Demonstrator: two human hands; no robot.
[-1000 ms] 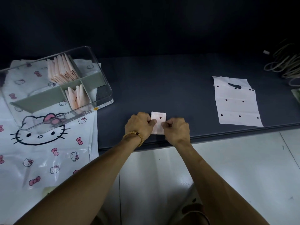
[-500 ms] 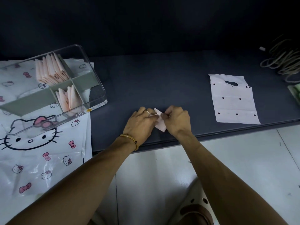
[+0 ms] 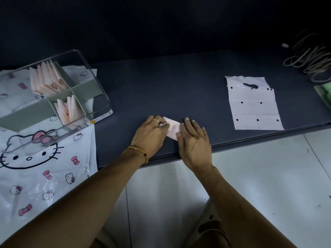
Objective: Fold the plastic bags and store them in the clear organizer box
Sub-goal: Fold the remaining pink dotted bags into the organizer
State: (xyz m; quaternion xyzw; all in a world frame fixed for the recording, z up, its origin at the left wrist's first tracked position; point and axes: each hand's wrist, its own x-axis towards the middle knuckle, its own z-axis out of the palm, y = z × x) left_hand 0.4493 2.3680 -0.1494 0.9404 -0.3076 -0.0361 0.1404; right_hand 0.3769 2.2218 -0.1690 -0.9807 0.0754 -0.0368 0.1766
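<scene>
Bare tabletop point(image 3: 161, 90) lies between organizer box point(image 3: 100, 97) and flat bag point(image 3: 256, 108).

You have two hands point(image 3: 150, 135) point(image 3: 194, 140) and one organizer box point(image 3: 100, 90). Right of the box lie two plastic bags point(image 3: 172, 129) point(image 3: 254, 108).

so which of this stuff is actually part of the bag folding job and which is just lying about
Part of the job:
- small folded bag, pinched by the left hand, pressed flat by the right hand
- unfolded dotted bag
- clear organizer box holding folded bags

Lying about:
- cat-print sheet
- cord bundle
- green item
</scene>
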